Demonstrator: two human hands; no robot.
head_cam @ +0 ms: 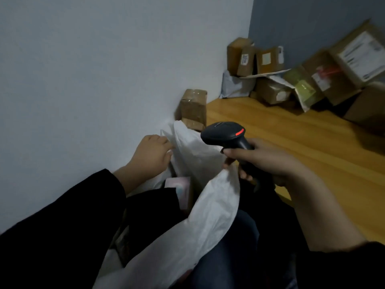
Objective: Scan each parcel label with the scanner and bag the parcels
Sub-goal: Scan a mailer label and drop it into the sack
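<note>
Several brown cardboard parcels (pixel 270 59) lie stacked in the far corner of the wooden tabletop (pixel 291 147), so bagging looks partway done. The left hand (pixel 152 155) has its grip apparently pinched on the rim of the white plastic bag (pixel 208 215), holding it open. The right hand (pixel 268 161) has its grip closed round the black handheld scanner (pixel 225 134), whose red light is lit. The next move probably calls for fetching an unscanned parcel. The bag's contents are mostly hidden, and the labels are blurred.

White bag (pixel 210 215), black scanner (pixel 224 135), brown parcels (pixel 268 60).
Red strip on scanner; honey-yellow wood grain across floor (pixel 312 147); pale wall (pixel 83 69), blue-grey wall (pixel 302 21); black sleeve (pixel 62 236).
</note>
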